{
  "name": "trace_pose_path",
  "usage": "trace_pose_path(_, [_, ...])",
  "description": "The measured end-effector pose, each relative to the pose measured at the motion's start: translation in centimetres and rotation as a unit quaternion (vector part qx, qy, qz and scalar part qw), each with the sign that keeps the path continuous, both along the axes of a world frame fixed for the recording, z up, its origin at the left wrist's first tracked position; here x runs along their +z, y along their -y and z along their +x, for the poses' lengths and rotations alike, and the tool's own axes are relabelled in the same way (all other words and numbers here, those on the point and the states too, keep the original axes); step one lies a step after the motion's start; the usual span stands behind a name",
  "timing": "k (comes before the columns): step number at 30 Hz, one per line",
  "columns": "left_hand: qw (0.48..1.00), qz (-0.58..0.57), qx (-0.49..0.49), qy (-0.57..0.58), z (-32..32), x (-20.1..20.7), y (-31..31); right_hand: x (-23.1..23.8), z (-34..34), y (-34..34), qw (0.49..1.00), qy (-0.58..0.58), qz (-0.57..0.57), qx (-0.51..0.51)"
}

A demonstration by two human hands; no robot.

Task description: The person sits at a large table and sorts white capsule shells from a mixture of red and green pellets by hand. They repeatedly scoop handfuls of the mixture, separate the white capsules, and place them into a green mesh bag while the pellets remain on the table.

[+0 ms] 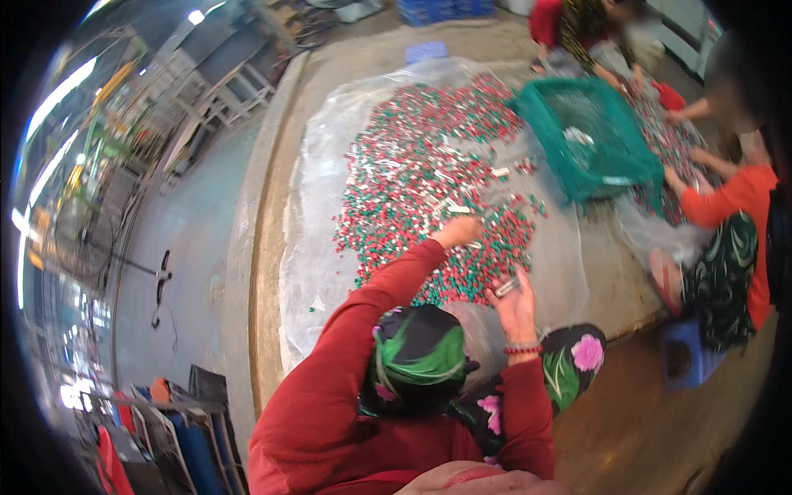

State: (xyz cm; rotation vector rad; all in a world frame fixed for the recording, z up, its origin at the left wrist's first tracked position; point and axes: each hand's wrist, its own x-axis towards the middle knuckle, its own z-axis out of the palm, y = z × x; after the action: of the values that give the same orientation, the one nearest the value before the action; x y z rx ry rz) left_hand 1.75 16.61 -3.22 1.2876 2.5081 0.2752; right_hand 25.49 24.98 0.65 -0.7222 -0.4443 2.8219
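1. Head view: over here a person in red sleeves (396, 272) is sitting before a broad spread of small red and green pieces (412, 169), which is lying on a clear plastic sheet (318, 256).
2. The left hand (459, 232) is lying low over the near part of the spread, pieces showing all around it; I can't tell whether its fingers are gripping anything.
3. A pale strip (459, 209) is lying just beyond that hand's knuckles.
4. The right hand (516, 305), palm turned up, is holding a small silvery piece (506, 287) across its fingers, by the spread's near right edge.
5. To the right, a green mesh (590, 181) is forming a wide basin, and a co-worker in orange (726, 198) is sitting beyond it, arms angled toward more pieces.
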Motion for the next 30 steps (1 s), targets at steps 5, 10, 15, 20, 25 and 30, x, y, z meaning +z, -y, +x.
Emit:
trace_pose_path(5, [0.997, 0.013, 0.063, -0.029, 1.3, -5.8, 0.0, -1.4, 1.4, -0.3, 1.000, -0.012, -0.005, 0.015])
trace_pose_path(10, [0.996, -0.024, 0.064, -0.061, 2.6, -4.4, 1.0, -3.4, 2.2, 0.8, 1.000, -0.005, -0.010, 0.004])
trace_pose_path(15, [0.988, 0.094, 0.117, 0.028, 0.2, -5.1, -2.2, -8.1, 4.3, -2.8, 0.987, -0.048, -0.136, -0.066])
trace_pose_path(20, [0.521, 0.340, 0.090, 0.778, -0.6, 2.7, 0.0, -1.7, 1.3, 0.8, 0.978, -0.134, -0.119, -0.108])
trace_pose_path(25, [0.237, 0.349, -0.038, 0.906, 3.9, 7.9, -3.1, 3.0, 0.7, 0.1, 0.970, -0.174, -0.100, -0.140])
trace_pose_path(30, [0.277, 0.353, 0.014, 0.894, 7.8, 10.5, -2.1, 3.1, 0.0, 1.6, 0.967, -0.168, -0.116, -0.149])
